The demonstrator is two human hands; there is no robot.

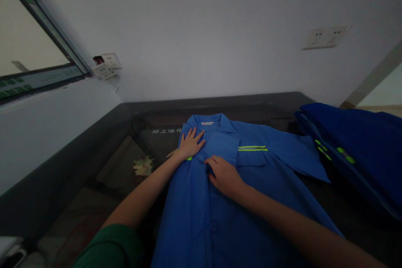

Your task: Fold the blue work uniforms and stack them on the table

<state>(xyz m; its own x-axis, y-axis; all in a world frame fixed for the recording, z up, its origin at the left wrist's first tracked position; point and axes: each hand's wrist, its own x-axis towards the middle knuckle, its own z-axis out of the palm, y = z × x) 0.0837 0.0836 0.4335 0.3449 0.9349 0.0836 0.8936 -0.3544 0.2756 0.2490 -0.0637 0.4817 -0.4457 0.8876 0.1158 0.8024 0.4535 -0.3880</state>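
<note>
A blue work shirt (pixel 251 192) with yellow-green reflective strips lies front side up on the dark table, its collar toward the wall. Its sleeve on the right stretches out sideways, while a flat fold of blue cloth (pixel 223 146) lies across the chest. My left hand (pixel 190 145) rests palm down below the collar on the left side, fingers spread. Curled at the lower edge of that fold, my right hand (pixel 223 176) pinches the shirt's cloth near the front opening. The fingertips of my right hand are partly hidden.
Dark blue folded garments (pixel 354 142) with reflective strips are stacked on the right, close to the outstretched sleeve. The dark glossy table (pixel 150 113) meets a white wall with sockets (pixel 325 37). On the left are a window frame (pixel 47 78) and more sockets (pixel 106 67).
</note>
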